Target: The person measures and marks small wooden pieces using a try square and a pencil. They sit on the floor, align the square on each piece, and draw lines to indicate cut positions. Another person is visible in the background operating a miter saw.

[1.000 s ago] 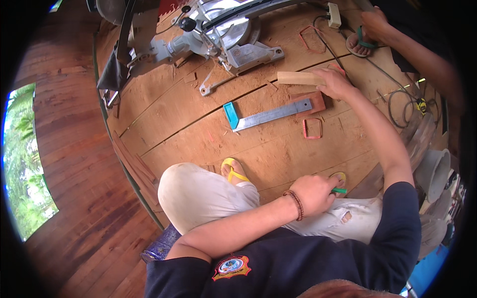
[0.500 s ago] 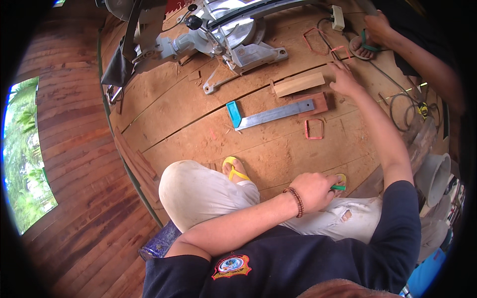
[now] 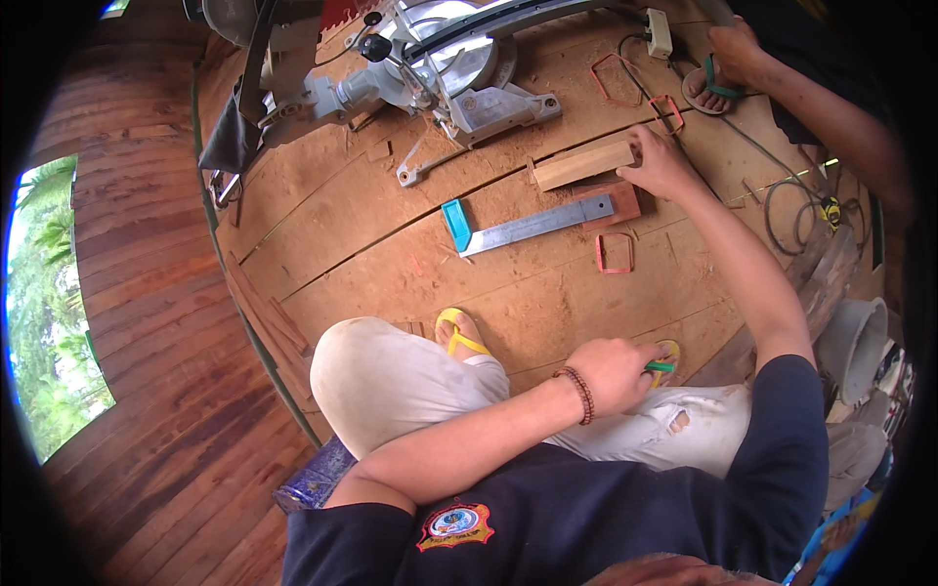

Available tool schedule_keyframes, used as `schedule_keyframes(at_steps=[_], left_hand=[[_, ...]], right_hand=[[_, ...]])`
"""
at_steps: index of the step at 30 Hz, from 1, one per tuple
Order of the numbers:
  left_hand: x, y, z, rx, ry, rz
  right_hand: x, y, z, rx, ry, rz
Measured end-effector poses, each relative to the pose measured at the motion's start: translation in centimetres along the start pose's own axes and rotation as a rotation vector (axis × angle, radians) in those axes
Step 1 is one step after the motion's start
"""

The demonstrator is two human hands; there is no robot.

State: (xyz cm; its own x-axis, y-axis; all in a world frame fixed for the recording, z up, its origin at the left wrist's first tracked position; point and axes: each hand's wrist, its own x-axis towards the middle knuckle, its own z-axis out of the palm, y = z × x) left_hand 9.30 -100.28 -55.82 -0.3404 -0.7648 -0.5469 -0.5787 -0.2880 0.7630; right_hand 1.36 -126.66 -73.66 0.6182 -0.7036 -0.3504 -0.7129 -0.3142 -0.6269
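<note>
My left hand (image 3: 618, 377) rests over my right knee, its fingers closed round a slim green pencil (image 3: 660, 366). Reaching far forward, my right hand (image 3: 661, 166) has its thumb and fingers around the right end of a pale wooden block (image 3: 586, 166). The block lies on the wooden floor, tilted slightly up to the right. Just nearer than it is a try square with a turquoise handle (image 3: 455, 227) and a steel blade (image 3: 537, 225). The blade's right end lies over a reddish wood piece (image 3: 625, 200).
A mitre saw (image 3: 459, 78) stands at the far side. Orange frame-shaped pieces (image 3: 615, 270) lie about, beside sawdust. A power strip (image 3: 660, 34) and a black cable (image 3: 772, 220) are at the right. Another person's hand (image 3: 735, 47) and sandalled foot (image 3: 705, 93) show at far right.
My right hand has moved left and closed on the end of the wooden block. One orange frame near it now lies turned differently. My left hand has hardly moved.
</note>
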Motion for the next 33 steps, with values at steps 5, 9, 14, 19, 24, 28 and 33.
schedule_keyframes(at_steps=[5, 9, 14, 19, 24, 28, 33], left_hand=[[0.0, -0.2, 0.0, 0.001, 0.006, 0.000], [0.1, 0.4, 0.4, -0.005, -0.011, 0.013], [0.1, 0.2, 0.5, 0.031, -0.020, 0.003], [0.1, 0.1, 0.6, 0.018, -0.011, -0.014], [0.6, -0.4, 0.5, 0.031, 0.025, -0.006], [1.2, -1.2, 0.7, 0.028, 0.058, -0.024], [1.1, -1.1, 1.6, 0.032, 0.044, 0.004]], right_hand=[[-3.2, 2.1, 1.9, -0.140, -0.110, -0.083], [-3.1, 3.3, 3.1, -0.114, -0.123, -0.256], [-2.4, 2.8, 2.6, -0.146, -0.295, -0.190], [-2.6, 2.0, 3.2, -0.147, -0.294, -0.187], [-3.4, 1.6, 4.0, -0.161, -0.237, -0.168], [-4.5, 0.6, 4.6, -0.250, -0.274, -0.137], [-5.7, 0.1, 5.1, -0.245, -0.189, -0.274]])
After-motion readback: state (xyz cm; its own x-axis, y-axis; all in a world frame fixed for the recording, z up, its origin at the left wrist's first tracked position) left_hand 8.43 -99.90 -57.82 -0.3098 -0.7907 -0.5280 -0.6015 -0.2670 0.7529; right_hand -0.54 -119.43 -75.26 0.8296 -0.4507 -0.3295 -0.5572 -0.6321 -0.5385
